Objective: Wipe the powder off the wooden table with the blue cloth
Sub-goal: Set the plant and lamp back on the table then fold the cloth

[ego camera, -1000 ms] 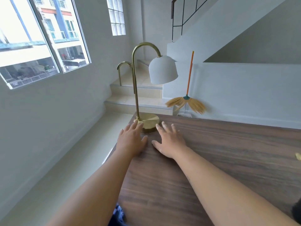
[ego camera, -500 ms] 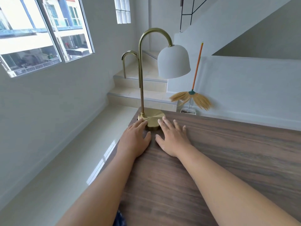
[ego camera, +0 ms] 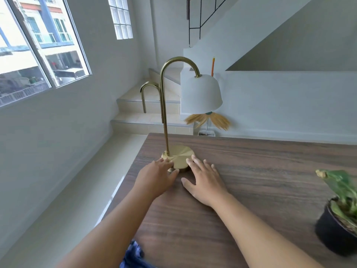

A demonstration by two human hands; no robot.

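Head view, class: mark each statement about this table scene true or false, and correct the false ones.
1. The left hand and right hand both reach the lamp's base. True.
2. The shade is black. False: it is white.
3. A plant in a dark pot stands on the table, to the right. True.
4. The right hand grips something. False: it lies flat on the table, fingers straight.
5. The broom lies on the table. False: it stands on the floor beyond it, by the wall.
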